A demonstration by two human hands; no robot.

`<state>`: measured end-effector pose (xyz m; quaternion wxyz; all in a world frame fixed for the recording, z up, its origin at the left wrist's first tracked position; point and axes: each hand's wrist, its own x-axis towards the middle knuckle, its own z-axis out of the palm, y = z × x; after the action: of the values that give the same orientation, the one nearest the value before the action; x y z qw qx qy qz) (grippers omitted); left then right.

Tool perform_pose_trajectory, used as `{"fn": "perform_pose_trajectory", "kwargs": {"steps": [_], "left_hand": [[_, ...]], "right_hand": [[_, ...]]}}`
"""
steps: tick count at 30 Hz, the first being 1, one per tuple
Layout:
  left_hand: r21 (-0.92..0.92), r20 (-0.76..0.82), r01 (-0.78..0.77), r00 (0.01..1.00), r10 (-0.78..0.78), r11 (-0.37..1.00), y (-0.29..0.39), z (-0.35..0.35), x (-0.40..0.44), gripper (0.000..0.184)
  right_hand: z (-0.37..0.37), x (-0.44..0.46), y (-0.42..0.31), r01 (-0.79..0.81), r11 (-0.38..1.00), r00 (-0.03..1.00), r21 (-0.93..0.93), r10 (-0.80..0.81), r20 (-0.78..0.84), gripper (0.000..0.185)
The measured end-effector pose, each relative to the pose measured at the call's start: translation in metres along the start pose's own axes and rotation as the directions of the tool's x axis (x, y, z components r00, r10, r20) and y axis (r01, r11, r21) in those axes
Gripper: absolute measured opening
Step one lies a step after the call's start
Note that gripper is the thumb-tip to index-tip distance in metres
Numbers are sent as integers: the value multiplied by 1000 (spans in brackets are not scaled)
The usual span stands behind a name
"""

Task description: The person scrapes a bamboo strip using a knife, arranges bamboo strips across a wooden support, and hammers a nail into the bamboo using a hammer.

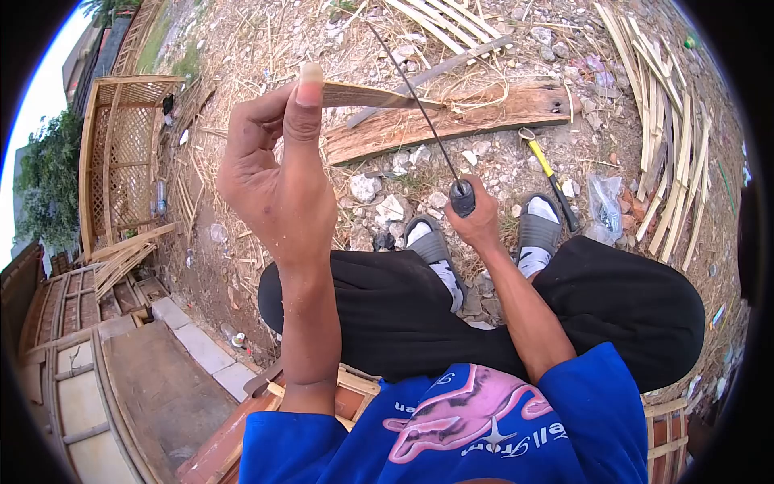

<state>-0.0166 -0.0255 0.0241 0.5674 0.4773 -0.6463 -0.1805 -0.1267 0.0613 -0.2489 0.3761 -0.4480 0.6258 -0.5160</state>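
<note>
My left hand [282, 161] is raised on the left, its thumb and fingers pinched on one end of a flat, thin bamboo strip [363, 96] that points to the right. My right hand [477, 216] is wrapped round the black handle [462, 198] of a long knife, in front of my feet. The knife's narrow dark blade [439, 143] points up and away, crossing the strip near its far end in this view. Whether blade and strip touch, I cannot tell. Beneath them a weathered wooden plank [516, 111] lies on the ground with curled shavings on it.
A yellow-and-black handled tool [551, 176] lies by my right foot. Bamboo strips [677, 161] are piled at the right, others [451, 24] at the top. Stones [365, 188] litter the ground. Lattice panels [129, 153] stand left, near pale blocks [193, 343].
</note>
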Motion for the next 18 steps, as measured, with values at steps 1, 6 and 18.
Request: {"fn": "perform_pose_trajectory", "kwargs": {"steps": [1,6,18], "left_hand": [[3,2,-4,1000,4,1000,0,0,-1,20],[13,-4,18,1000,-18,1000,-2,-5,0,20],[-22,16,-2,1000,2,1000,-2,-1,-1,20]], "right_hand": [[1,2,-1,42,999,999,25,-41,-20,38],[0,-11,62,-380,871,919,-311,393,-24,39],[-5,-11,50,-368,913,929,-176,369,-25,34]]}}
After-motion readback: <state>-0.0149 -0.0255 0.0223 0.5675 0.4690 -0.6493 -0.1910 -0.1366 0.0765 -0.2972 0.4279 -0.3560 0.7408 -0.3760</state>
